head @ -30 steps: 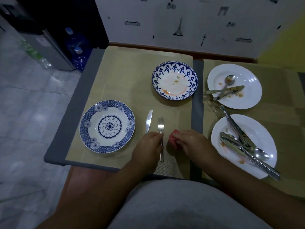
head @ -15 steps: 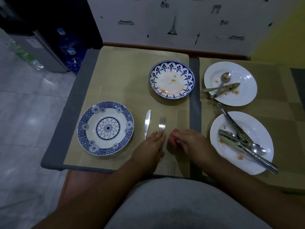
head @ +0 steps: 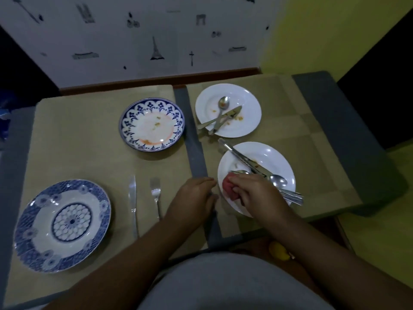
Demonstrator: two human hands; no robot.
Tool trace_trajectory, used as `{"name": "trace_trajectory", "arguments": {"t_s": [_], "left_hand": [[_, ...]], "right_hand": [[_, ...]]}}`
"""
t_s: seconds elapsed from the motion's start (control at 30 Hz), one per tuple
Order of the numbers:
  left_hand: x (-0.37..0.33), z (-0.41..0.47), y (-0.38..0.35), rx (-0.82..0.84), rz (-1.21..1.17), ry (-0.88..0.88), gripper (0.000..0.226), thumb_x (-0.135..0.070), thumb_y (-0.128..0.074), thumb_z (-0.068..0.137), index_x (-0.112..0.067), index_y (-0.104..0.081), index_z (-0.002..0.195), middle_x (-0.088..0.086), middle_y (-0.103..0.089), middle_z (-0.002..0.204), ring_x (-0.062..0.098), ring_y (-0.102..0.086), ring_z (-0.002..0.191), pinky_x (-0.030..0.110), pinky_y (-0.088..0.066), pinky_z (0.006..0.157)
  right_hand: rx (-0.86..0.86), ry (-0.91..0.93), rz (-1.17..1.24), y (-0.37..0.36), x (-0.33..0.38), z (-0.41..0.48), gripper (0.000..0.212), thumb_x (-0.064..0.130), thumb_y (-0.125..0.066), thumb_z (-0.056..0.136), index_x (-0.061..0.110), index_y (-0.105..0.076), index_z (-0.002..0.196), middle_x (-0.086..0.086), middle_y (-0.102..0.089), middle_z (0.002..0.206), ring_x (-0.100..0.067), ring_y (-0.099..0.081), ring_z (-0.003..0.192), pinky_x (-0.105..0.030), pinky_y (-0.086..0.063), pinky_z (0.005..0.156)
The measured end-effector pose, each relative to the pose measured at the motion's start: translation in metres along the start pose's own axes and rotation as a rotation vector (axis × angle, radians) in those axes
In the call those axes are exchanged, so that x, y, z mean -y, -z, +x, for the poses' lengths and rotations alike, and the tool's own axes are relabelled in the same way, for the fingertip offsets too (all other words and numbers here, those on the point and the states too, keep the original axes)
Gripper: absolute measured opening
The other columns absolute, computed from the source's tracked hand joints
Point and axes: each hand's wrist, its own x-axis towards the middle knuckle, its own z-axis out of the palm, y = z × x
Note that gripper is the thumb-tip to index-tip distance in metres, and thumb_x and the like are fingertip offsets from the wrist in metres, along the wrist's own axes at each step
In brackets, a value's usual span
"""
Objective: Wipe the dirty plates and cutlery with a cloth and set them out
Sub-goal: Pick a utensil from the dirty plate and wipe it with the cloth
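The right hand point(head: 252, 193) was clenched around a pink cloth point(head: 230, 190) over the near white plate point(head: 268, 153), just beside its piled cutlery point(head: 277, 182). The left hand point(head: 192, 202) lay loosely curled and empty at the mat point(head: 89, 139) edge, right of the fork point(head: 155, 193) and knife point(head: 132, 198); bare mat lay between the two blue plates point(head: 62, 224).

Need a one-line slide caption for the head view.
Right hand brings red cloth onto dirty white plate; clean setting at left.

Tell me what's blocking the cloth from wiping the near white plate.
The cutlery lies across the near white plate: a knife running diagonally from its far left rim, plus spoons whose handles stick out past its right edge. The right hand holds the red cloth at the plate's left side; the cutlery must come off first.
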Motion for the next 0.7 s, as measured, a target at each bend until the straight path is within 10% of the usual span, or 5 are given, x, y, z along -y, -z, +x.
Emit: {"name": "trace_trajectory", "arguments": {"t_s": [0.17,0.3,0.7], "left_hand": [[-0.027,0.039,-0.034,0.055,0.004,-0.028,0.021,-0.013,-0.07,0.093,-0.01,-0.076,0.113,0.01,-0.074,0.114,0.027,-0.066,0.106,0.034,-0.051,0.093],[-0.038,0.071,-0.054,0.067,0.058,-0.034,0.015,-0.013,-0.069,0.093,-0.015,-0.077,0.105,0.008,-0.074,0.106,0.025,-0.065,0.099,0.035,-0.052,0.088],[-0.051,0.113,-0.073,0.185,0.157,0.063,0.01,-0.015,-0.07,0.092,-0.017,-0.076,0.1,0.005,-0.074,0.104,0.018,-0.064,0.093,0.027,-0.049,0.082]], "right_hand": [[-0.1,-0.088,0.021,0.026,-0.04,-0.022,0.02,-0.008,-0.062,0.08,0.008,-0.064,0.068,-0.004,-0.064,0.07,-0.013,-0.054,0.069,-0.016,-0.039,0.068],[-0.121,-0.126,0.022,0.038,-0.071,-0.034,0.019,-0.002,-0.058,0.088,0.009,-0.066,0.074,-0.002,-0.065,0.075,-0.015,-0.059,0.071,-0.035,-0.048,0.069],[-0.142,-0.167,0.089,0.049,-0.112,-0.042,0.017,0.004,-0.061,0.091,0.014,-0.073,0.098,0.003,-0.066,0.082,-0.011,-0.056,0.075,-0.023,-0.04,0.068]]}}
